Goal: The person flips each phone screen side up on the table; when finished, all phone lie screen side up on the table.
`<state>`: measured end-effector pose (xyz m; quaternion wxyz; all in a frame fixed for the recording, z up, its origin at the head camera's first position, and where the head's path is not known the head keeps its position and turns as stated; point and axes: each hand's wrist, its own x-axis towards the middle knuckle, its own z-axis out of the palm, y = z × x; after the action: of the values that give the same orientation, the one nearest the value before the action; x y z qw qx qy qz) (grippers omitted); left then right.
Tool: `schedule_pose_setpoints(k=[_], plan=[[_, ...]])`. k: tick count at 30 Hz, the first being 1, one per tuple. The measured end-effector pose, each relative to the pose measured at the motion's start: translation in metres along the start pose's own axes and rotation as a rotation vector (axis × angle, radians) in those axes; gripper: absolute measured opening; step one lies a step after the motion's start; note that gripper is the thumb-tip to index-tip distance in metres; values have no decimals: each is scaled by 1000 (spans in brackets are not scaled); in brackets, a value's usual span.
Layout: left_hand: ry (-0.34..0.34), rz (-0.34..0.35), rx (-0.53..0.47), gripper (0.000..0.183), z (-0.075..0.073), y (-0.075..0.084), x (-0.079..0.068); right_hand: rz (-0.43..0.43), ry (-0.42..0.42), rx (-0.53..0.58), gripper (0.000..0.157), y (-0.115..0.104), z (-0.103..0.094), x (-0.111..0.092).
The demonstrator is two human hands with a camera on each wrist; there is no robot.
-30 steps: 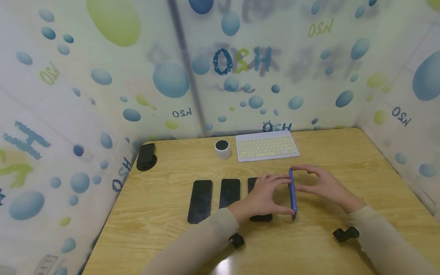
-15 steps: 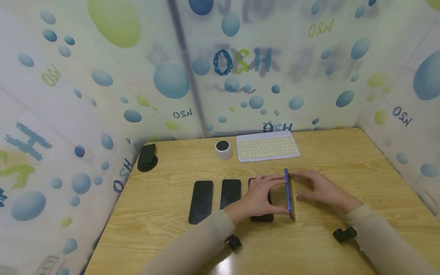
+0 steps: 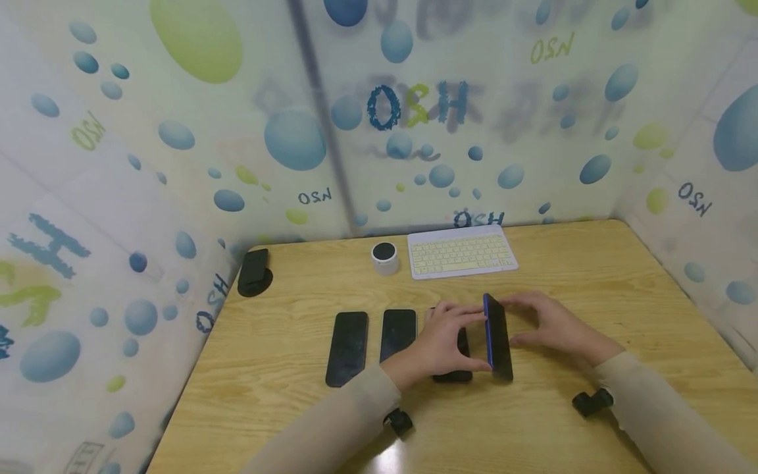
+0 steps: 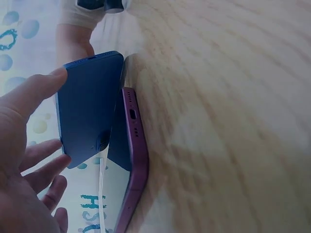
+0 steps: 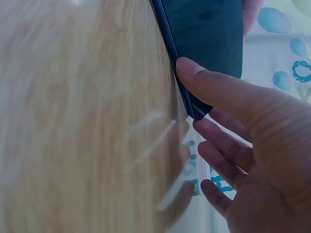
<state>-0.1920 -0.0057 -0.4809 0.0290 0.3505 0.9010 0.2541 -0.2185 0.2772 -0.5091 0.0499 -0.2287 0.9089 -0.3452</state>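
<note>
A blue-backed phone [image 3: 499, 339] stands tilted on its long edge, its dark screen turned to the right. My left hand [image 3: 441, 342] holds its raised edge, thumb at the near corner and fingers at the far one. The blue back [image 4: 91, 104] faces my left palm. My right hand [image 3: 553, 326] is beside the screen side, fingers relaxed; in the right wrist view its thumb [image 5: 194, 68] overlaps the phone's lower edge. Under my left hand lies another dark phone [image 3: 460, 376], partly hidden, with a purplish side [image 4: 138, 150] in the left wrist view.
Two more dark phones [image 3: 347, 349] [image 3: 398, 331] lie in a row to the left. Behind are a white keyboard [image 3: 462, 252] and a small white cylinder with a dark top [image 3: 385, 258]. A black device on a round base [image 3: 254, 271] stands at the back left.
The blue phone's upper edge has moved left, tipping it from upright so its screen shows. My left hand moved left with it; my right fingers loosened from it and stayed close.
</note>
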Motion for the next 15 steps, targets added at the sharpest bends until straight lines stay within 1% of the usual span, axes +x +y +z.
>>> schedule_pose_setpoints(k=[3, 7, 10, 15], plan=[[-4, -11, 9, 80, 0, 0, -2, -8, 4, -10, 71, 0, 0, -1], [-6, -23, 53, 81, 2, -1, -4, -3, -11, -21, 72, 1, -2, -3], [-15, -32, 109, 82, 4, -1, -4, 24, -36, -30, 72, 1, -4, -3], [-39, -46, 209, 84, 10, -1, -1, 39, -81, -36, 74, 1, -11, -4]])
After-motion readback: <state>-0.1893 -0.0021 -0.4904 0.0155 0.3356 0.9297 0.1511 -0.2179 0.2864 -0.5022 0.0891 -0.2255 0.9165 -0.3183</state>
